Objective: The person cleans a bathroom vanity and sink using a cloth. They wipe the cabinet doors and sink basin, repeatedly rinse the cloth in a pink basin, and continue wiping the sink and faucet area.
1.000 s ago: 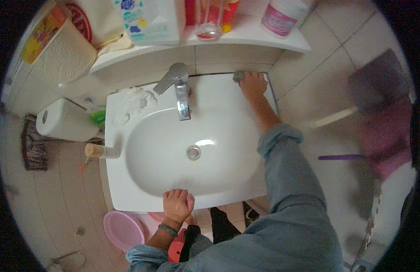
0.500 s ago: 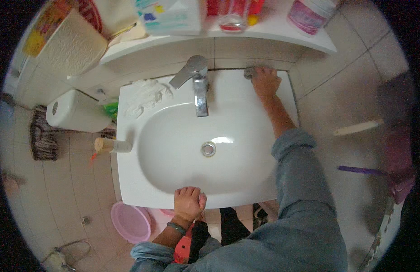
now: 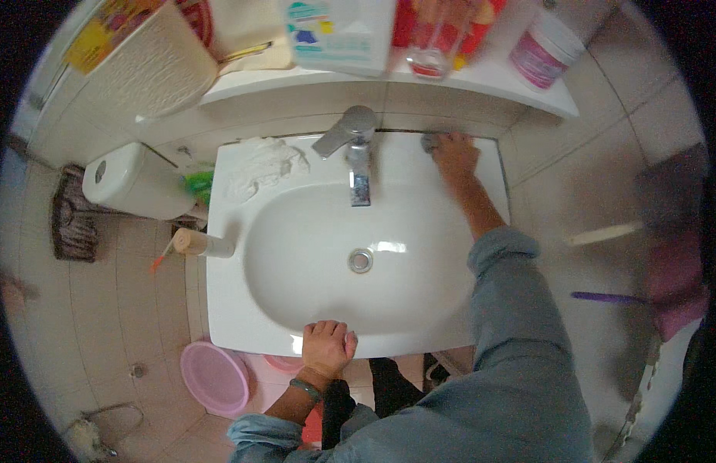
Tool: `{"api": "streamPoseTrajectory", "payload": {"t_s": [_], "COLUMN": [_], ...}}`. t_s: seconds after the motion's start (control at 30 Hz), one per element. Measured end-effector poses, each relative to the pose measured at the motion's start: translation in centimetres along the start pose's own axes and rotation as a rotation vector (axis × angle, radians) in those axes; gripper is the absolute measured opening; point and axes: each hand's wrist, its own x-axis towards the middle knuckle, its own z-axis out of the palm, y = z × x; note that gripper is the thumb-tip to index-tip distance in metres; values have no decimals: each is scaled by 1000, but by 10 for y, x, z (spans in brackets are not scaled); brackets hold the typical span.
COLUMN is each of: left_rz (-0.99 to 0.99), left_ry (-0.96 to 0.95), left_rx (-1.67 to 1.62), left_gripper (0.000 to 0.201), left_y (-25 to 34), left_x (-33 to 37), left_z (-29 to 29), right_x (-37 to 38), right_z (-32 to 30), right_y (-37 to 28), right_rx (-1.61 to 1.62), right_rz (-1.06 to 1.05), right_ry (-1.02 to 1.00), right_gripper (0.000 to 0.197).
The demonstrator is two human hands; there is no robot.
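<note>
My right hand [image 3: 456, 158] is at the back right corner of the white sink [image 3: 230, 309], closed round a small grey scouring pad [image 3: 429, 143] pressed on the flat ledge. Only the pad's left side shows past my fingers. At the front, my left hand [image 3: 327, 347] bears on the rim, its fingers bent over the edge toward the basin. A chrome faucet [image 3: 359, 166] stands at the back middle with its lever turned to the left. The bowl holds no standing water, and its round drain [image 3: 361, 261] shows. Crumpled white tissue or cloth [image 3: 265, 166] lies on the back left ledge.
A shelf [image 3: 327, 83] overhangs the back, carrying a white jug [image 3: 338, 38], a clear cup [image 3: 431, 58] and a pink-and-white tub [image 3: 545, 50]. A tan-capped bottle [image 3: 207, 244] stands on the left rim. A pink basin [image 3: 215, 378] sits on the floor.
The whole view has shifted slightly, bringing more of the shelf into sight. My right hand stays at the back right corner with the scouring pad; my left hand stays on the front rim.
</note>
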Motion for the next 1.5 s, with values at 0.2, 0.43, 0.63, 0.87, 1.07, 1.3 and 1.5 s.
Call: {"api": "streamPoseTrajectory", "payload": {"t_s": [0.2, 0.43, 0.63, 0.87, 1.07, 1.3, 1.5], "left_rz": [-19, 2, -29, 7, 13, -8, -39], "left_ry": [-46, -42, -31, -21, 6, 4, 21], "left_rx": [0, 42, 83, 61, 57, 26, -5], "left_gripper": [19, 18, 20, 18, 18, 20, 20], "left_y": [2, -2, 0, 3, -2, -1, -5], "left_x": [1, -2, -3, -2, -6, -6, -6], "left_z": [0, 0, -2, 6, 0, -1, 3], "right_x": [9, 5, -54, -52, -55, -90, -97], "right_z": [32, -4, -21, -15, -3, -17, -6], "right_y": [-68, -91, -78, -73, -92, 11, -42], "right_rx": [32, 146, 145, 116, 103, 85, 91], "right_rz": [-112, -153, -280, -360, -366, -270, -733], "right_ry": [-29, 24, -81, 30, 76, 136, 186], "right_gripper": [23, 26, 39, 37, 27, 21, 20]}}
